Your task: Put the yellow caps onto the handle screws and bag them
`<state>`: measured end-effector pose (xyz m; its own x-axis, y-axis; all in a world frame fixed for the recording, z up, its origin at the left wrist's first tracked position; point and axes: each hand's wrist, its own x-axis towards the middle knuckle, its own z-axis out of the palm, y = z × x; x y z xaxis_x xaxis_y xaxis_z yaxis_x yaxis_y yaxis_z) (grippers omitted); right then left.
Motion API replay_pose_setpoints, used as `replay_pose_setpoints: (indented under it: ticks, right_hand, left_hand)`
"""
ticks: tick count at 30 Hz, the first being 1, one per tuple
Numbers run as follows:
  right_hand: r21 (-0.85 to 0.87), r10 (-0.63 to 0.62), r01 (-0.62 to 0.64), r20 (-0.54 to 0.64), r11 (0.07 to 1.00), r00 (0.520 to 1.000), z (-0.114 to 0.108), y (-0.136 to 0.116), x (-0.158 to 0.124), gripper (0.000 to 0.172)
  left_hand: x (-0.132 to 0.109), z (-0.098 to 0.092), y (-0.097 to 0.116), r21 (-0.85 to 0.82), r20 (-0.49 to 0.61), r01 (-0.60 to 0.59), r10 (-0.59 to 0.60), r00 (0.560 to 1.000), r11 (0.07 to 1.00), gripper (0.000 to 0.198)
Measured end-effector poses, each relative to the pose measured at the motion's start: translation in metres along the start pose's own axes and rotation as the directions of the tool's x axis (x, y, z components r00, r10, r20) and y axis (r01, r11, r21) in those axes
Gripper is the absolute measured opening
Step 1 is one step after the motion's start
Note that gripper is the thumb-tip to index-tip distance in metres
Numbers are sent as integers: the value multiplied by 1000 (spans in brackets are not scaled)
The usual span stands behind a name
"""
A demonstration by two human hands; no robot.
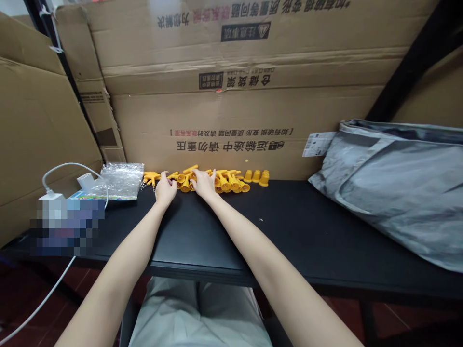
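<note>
My left hand (166,189) rests at the left part of a row of yellow plastic pieces, its fingers bent and apart beside them. My right hand (204,184) reaches over the middle of the row with fingers spread, touching the pieces; I see nothing clearly gripped in either hand. Yellow T-shaped handles with metal spirals, like corkscrews (152,176), lie left of my left hand. To the right of my right hand is a heap of yellow pieces with flared, bell-like ends (226,182). Yellow stepped caps (256,175) stand upright at the row's right end.
A cardboard sheet (231,111) rises behind the black table (289,231). Bubble wrap (121,179) lies left, near a white charger (52,200) with its cable and a blurred-out item. A grey bag (405,193) fills the right side.
</note>
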<state>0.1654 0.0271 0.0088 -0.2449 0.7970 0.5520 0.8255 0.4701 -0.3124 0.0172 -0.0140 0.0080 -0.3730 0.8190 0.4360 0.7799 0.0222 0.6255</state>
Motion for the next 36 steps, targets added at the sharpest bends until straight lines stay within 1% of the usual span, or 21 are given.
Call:
replay_pose_setpoints:
  ticks: [2,4,6,9,12,15,18,20,24,26,29,32,36]
  right_hand:
    - [-64,9,-3,92,998,996,4,-4,0,39]
    - [-94,17,-3,151,996,988,6,-6,-1,45]
    - [-106,29,-9,195,994,980,5,-7,-1,52]
    - [-115,28,1,254,993,967,-3,-5,0,59]
    - [-109,-11,38,243,993,970,-18,2,-3,59]
    - [-91,-44,63,203,994,978,-34,14,-11,57]
    - [-36,-96,104,182,994,979,-49,31,-24,53]
    - [-7,-131,133,143,991,981,-57,44,-33,49]
    - [34,-138,135,88,990,987,-66,73,-43,47]
    - [68,-129,125,53,990,990,-67,86,-45,46]
    - [118,-94,91,17,989,995,-63,102,-46,44]
    - [147,-79,74,27,986,997,-58,109,-47,44]
    - [154,-74,64,62,986,995,-56,107,-49,43]
  left_hand:
    - [3,-2,-3,-1,-14,35,-35,999,999,43]
    - [5,-4,-5,28,-27,72,-72,997,997,44]
    - [6,-5,-8,94,-32,132,-129,991,987,45]
    - [8,-4,-13,222,-7,242,-246,969,945,51]
    - [11,-1,-23,310,30,302,-327,945,902,61]
    - [15,1,-33,382,103,295,-357,928,876,63]
    - [18,2,-39,436,169,241,-342,924,867,58]
    - [18,3,-40,454,175,217,-325,930,864,52]
    - [18,4,-40,459,128,185,-270,954,869,45]
    - [17,4,-39,444,106,171,-241,965,879,43]
    - [16,2,-38,405,43,163,-197,979,900,37]
    - [16,-5,-34,342,-16,146,-149,989,928,33]
    - [16,-16,-22,287,-90,90,-67,994,954,34]
